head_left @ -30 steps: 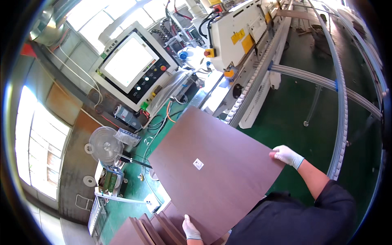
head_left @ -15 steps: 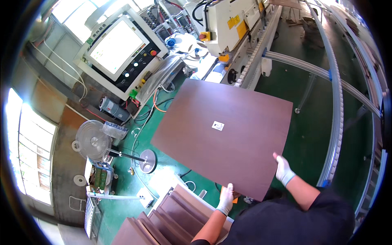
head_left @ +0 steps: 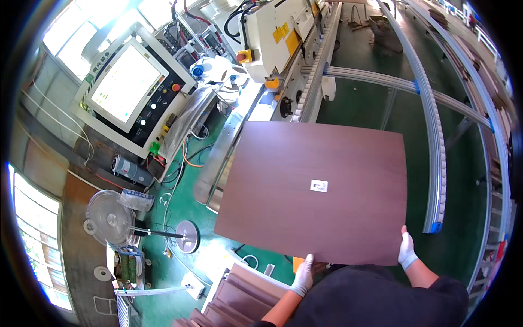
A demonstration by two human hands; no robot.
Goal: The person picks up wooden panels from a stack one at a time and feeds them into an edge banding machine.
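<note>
A large brown flat panel [head_left: 272, 180] with a small white printed label [head_left: 319, 186] near its middle is held out in front of me. My left hand [head_left: 304, 275], in a pale glove, grips its near edge, thumb on top and fingers partly hidden underneath. On the panel's right edge, close to the near corner, my right hand [head_left: 406, 249] is closed, gloved too, with its fingers mostly out of sight below. The panel's far edge reaches toward the machine's roller rail.
Left of the panel stand a control console [head_left: 128, 90] with a lit screen and a pedestal fan [head_left: 110, 218]. The cream machine [head_left: 272, 41] is beyond. Metal rails [head_left: 433, 158] run along the right. More brown panels [head_left: 239, 300] are stacked at lower left. Cables cross the green floor.
The panel has turned and shifted right, its near edge now lying more level across my view. Both hands still hold it; the right hand has moved right and down. My view has shifted as well.
</note>
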